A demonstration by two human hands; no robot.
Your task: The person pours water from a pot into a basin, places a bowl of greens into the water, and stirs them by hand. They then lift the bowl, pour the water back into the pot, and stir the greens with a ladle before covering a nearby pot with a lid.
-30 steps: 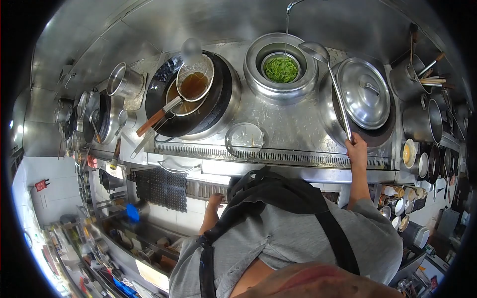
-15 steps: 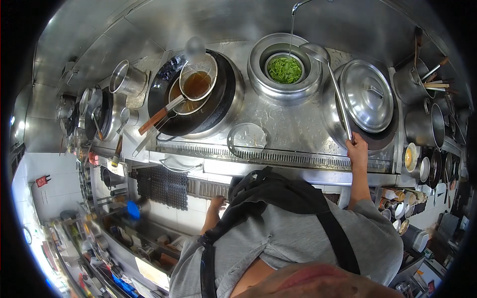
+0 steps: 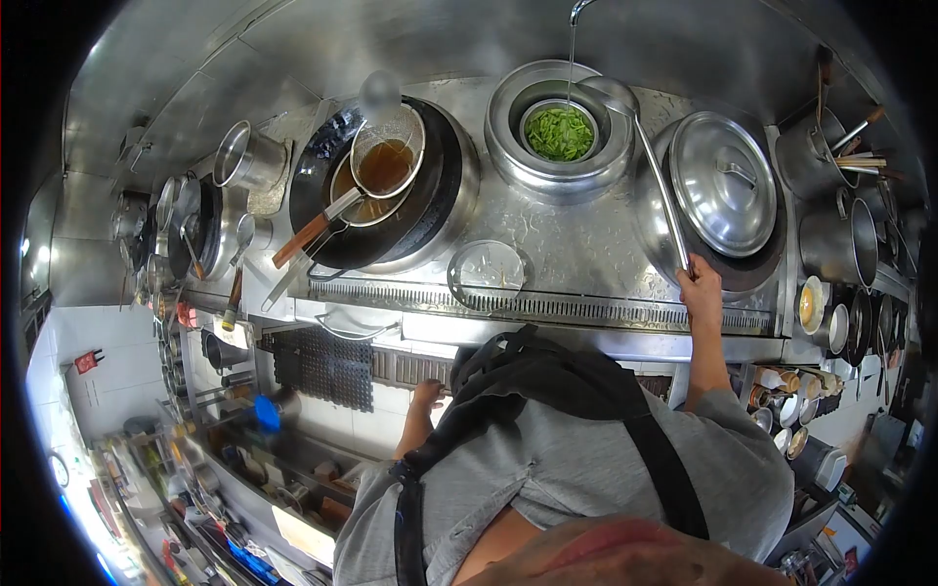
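My right hand [image 3: 700, 283] is closed round the end of a long-handled ladle [image 3: 657, 174]. The ladle's bowl [image 3: 606, 95] is over the back right rim of the round metal pot [image 3: 508, 176]. Inside that pot sits a smaller container [image 3: 526, 135] of chopped green vegetables [image 3: 561, 133]. A thin stream of water from the tap [image 3: 580, 10] falls at the greens' back edge. Low beside my apron hangs my left hand [image 3: 427, 395], its fingers loosely apart and nothing visible in them.
A lidded wok [image 3: 723, 186] stands on the right. On the left a dark wok [image 3: 445, 186] carries a wooden-handled strainer [image 3: 386, 166] over brown liquid. A clear round lid or dish [image 3: 489, 273] lies near the counter's front. Pots [image 3: 838, 244] and utensils line the right side.
The ladle's bowl has shifted slightly left and back, further over the pot with the greens. My left hand stays low at my side.
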